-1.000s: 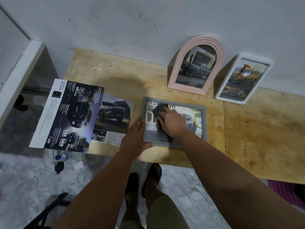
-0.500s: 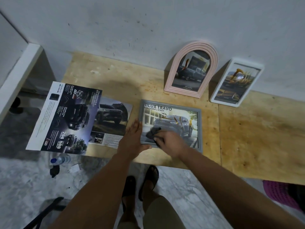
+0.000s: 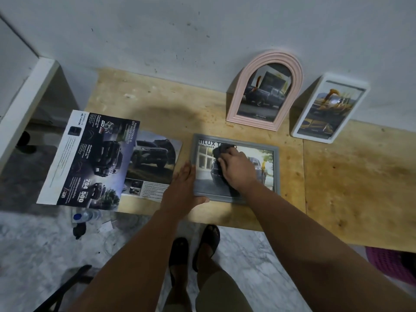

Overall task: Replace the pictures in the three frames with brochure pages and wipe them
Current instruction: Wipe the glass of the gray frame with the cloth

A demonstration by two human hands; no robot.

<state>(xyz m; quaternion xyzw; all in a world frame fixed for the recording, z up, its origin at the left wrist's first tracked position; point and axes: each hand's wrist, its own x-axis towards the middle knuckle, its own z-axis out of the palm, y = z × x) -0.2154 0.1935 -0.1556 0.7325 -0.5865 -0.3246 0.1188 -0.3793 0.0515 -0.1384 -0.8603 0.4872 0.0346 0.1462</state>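
A grey frame [image 3: 276,167] lies flat on the wooden table [image 3: 351,176], holding a brochure page of a pickup truck. My right hand [image 3: 238,171] grips a dark cloth [image 3: 219,152] and presses it on the frame's glass, upper left of centre. My left hand [image 3: 183,188] lies flat with straight fingers against the frame's left edge and near corner. A pink arched frame [image 3: 265,91] and a white frame [image 3: 329,109] lean on the wall behind, each with a vehicle picture. The open brochure [image 3: 90,158] lies at the table's left end.
The brochure overhangs the table's left and front edges. On the marble floor below lie a small water bottle [image 3: 86,216] and a dark object [image 3: 79,229]. A purple basket [image 3: 391,264] sits lower right. My sandalled feet [image 3: 193,246] stand at the table's front edge.
My right hand has slid the cloth from the frame's near left area up toward its top, covering part of the title text. My left hand stays at the frame's left edge.
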